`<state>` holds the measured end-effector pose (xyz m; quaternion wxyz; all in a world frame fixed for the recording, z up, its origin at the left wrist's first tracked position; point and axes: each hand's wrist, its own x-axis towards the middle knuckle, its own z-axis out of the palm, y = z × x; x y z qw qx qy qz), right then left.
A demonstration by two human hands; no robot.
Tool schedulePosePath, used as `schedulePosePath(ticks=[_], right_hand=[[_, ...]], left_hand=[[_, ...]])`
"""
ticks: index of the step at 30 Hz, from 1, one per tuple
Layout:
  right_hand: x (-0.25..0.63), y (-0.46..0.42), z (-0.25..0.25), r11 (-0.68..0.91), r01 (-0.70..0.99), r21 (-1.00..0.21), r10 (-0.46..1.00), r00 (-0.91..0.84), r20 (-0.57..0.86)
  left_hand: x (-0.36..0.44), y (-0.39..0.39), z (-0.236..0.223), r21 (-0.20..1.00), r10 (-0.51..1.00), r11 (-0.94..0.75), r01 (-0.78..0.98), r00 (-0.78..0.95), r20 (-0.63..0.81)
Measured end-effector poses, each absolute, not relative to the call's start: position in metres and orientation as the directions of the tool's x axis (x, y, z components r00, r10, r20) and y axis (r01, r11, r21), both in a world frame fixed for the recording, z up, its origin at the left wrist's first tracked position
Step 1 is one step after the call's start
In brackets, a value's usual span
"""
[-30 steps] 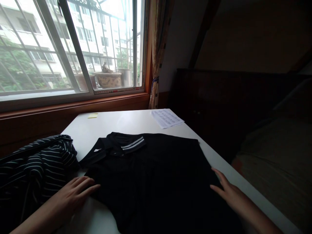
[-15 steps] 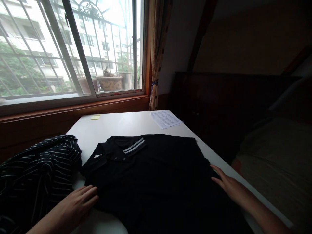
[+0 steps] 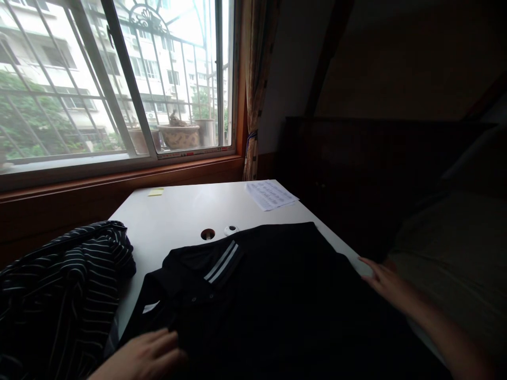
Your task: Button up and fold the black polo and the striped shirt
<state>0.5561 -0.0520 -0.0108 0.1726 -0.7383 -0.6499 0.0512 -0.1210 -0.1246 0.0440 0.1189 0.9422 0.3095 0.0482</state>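
Left hand (image 3: 140, 358) over near-left part of the black shirt (image 3: 285, 295) — blurred, grip cannot be told. Shirt spread across the counter's (image 3: 178, 211) near half, presumably to lie flat. Right hand (image 3: 376, 277) by the right edge — fingers parted, unclenched. Papers (image 3: 271, 195) at far right corner, likely kept clear.

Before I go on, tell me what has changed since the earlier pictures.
The black shirt slid toward the person at the collar, uncovering a round hole and a white round piece on the table. The left hand came nearer the person; the right hand went outward to the right. Whether they grip is unclear. Papers, yellow note and striped cloth stayed put.
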Motion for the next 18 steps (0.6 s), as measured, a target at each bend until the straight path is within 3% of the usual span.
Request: schedulePosePath(ticks=[3,7,9,13,18], right_hand=[[0.524,-0.027,-0.004,-0.012,0.985,-0.171,0.964,0.057,0.259],[0.445,0.015,0.006,0.199,0.957,-0.210,0.957,-0.143,0.253],[0.400,0.035,0.007,0.258,0.940,-0.223,0.945,-0.198,0.259],[0.314,0.062,-0.003,0.383,0.896,-0.225,0.914,-0.333,0.231],[0.243,0.082,-0.018,0.431,0.874,-0.223,0.898,-0.393,0.195]], left_hand=[[-0.126,-0.075,0.068,0.222,0.784,-0.620,0.753,0.608,0.129],[-0.141,0.003,0.049,0.132,0.894,-0.417,0.899,0.379,0.239],[-0.143,0.033,0.034,0.105,0.929,-0.321,0.941,0.292,0.228],[-0.139,0.060,0.014,0.054,0.948,-0.288,0.956,0.277,0.158],[-0.139,0.064,-0.002,-0.084,0.912,-0.345,0.935,0.355,0.206]])
